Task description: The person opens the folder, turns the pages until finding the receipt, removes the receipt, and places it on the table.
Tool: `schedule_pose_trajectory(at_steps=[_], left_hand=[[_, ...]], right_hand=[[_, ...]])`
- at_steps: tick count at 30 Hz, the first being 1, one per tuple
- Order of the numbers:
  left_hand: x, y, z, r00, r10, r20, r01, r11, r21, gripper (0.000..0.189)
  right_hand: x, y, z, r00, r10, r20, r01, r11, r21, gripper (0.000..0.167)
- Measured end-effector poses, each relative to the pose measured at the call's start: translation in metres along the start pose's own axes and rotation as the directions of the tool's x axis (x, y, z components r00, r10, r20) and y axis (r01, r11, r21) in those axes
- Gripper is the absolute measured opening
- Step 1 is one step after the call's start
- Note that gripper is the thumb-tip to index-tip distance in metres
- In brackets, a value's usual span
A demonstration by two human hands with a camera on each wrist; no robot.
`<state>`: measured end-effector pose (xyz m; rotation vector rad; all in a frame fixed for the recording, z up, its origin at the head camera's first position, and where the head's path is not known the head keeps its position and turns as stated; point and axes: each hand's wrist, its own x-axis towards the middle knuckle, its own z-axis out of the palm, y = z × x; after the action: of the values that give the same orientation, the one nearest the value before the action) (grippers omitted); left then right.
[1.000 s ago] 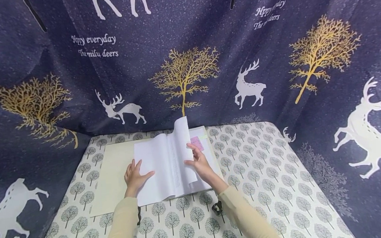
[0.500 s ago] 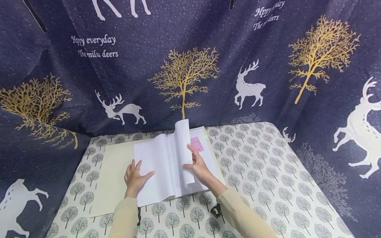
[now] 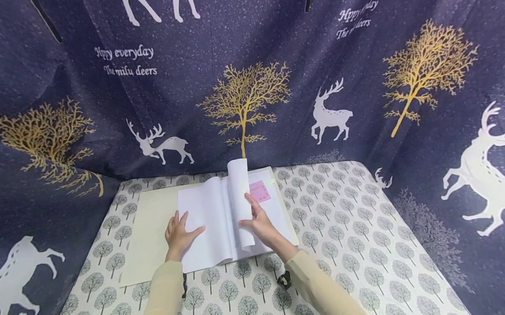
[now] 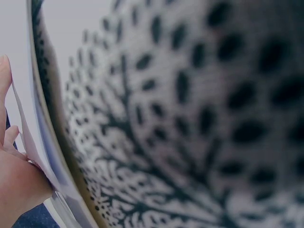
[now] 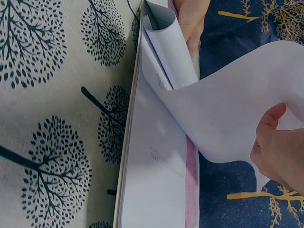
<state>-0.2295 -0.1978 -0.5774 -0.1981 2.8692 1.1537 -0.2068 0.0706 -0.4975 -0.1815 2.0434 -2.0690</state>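
A large book of white pages with a cream cover (image 3: 141, 239) lies spread on the table. My left hand (image 3: 178, 235) rests on the left-hand pages (image 3: 203, 198), thumb and fingers apart. At the right, my right hand (image 3: 262, 223) holds a lifted white page (image 3: 238, 187) by its free edge, thumb on one side and fingers on the other. That page curls upright near the spine. In the right wrist view the raised page (image 5: 218, 114) bends in a wide curve toward my right hand (image 5: 280, 152). On the sheet beneath, a pink printed patch (image 3: 260, 191) shows.
A white tablecloth (image 3: 346, 233) with a grey tree print covers the table around the book. Behind it hangs a dark blue cloth (image 3: 272, 42) with deer and golden trees. A black wrist strap piece (image 3: 283, 280) shows at the right sleeve.
My right hand has moved slightly left with the page, which curls further toward the spine. More of the pink patch is uncovered. The left hand has stayed in place.
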Motion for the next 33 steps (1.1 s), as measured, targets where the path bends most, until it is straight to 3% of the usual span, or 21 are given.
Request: schedule_pose_trajectory(at_steps=[11, 20, 29, 33], left_hand=[[0.005, -0.005, 0.002, 1.0, -0.006, 0.025, 0.005, 1.0, 0.027, 0.092], [0.004, -0.002, 0.003, 1.0, 0.028, 0.004, -0.028, 0.999, 0.021, 0.083], [0.0, 0.014, -0.006, 0.992, 0.127, -0.006, -0.127, 0.992, -0.013, 0.064], [-0.002, 0.026, -0.009, 0.99, 0.137, -0.011, -0.138, 0.99, -0.007, 0.06]], right_hand=[[0.0, 0.007, 0.011, 1.0, 0.011, 0.005, -0.011, 0.999, 0.045, 0.096], [-0.002, 0.01, 0.013, 1.0, 0.017, 0.016, -0.017, 1.0, 0.002, 0.097], [-0.005, 0.012, 0.02, 1.0, 0.024, 0.015, -0.024, 1.0, 0.018, 0.096], [-0.005, 0.014, 0.024, 1.0, 0.017, 0.014, -0.018, 1.0, 0.025, 0.095]])
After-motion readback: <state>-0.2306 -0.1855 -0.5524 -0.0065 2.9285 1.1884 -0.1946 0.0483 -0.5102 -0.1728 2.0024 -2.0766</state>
